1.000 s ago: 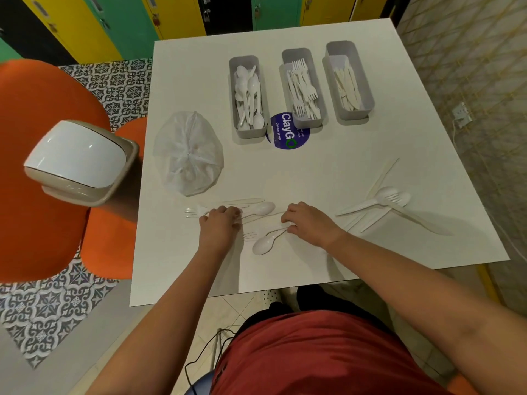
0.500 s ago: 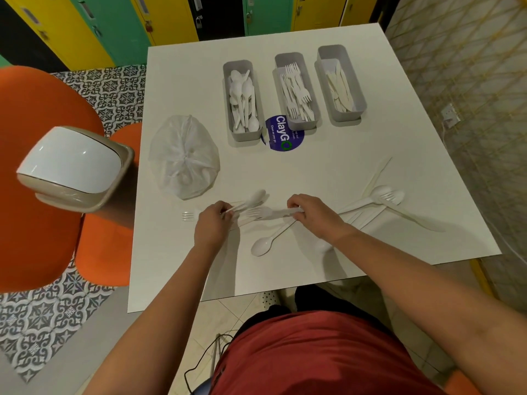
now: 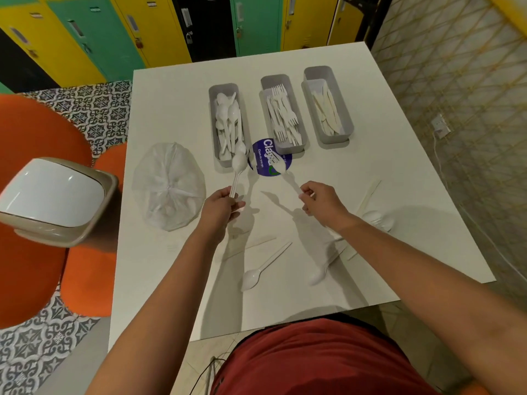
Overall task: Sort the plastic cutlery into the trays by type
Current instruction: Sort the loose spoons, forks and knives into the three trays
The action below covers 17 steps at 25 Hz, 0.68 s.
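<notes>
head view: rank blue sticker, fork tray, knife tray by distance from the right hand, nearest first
From the right hand:
1. blue sticker, just ahead, slightly left.
2. fork tray, beyond the sticker, middle of three.
3. knife tray, rightmost, farther back.

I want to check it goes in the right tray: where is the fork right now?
In the head view, the fork is held up in the right hand, its tines over the blue round sticker, just short of the middle fork tray.

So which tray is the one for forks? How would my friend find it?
Look at the far side of the white table, where three grey trays stand in a row. The fork tray is the middle one. Its neighbours hold round-headed spoons on the left and flat knives on the right; only this one shows prongs.
</notes>
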{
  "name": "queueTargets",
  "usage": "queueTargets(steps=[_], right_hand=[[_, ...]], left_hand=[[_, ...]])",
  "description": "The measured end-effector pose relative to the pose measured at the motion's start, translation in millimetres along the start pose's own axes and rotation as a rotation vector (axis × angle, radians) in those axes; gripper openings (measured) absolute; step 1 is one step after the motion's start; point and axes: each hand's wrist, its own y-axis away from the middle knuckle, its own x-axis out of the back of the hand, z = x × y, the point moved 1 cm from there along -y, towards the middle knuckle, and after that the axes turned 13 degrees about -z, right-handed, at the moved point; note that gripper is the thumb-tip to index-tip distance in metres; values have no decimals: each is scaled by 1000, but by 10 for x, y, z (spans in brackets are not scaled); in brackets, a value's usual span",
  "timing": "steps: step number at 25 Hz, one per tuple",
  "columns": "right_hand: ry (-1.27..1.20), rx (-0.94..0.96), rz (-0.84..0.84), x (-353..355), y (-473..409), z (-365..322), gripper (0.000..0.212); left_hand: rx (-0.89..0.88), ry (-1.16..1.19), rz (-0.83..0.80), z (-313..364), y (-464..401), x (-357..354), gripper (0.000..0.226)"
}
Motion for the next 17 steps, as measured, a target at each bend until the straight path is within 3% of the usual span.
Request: queueTargets(steps=[7,14,17], right_hand=[[58,-18,52,393,-509,-253,17],[110,-92,41,639,-1114,-503,28],[114,-83,45,705,-1334,-594,20]], left_hand=[[-20,100,72,407,-423,-115,23],[11,-86,114,763,-991,-77,20],[22,-136,147,981,-1199,-71,30]])
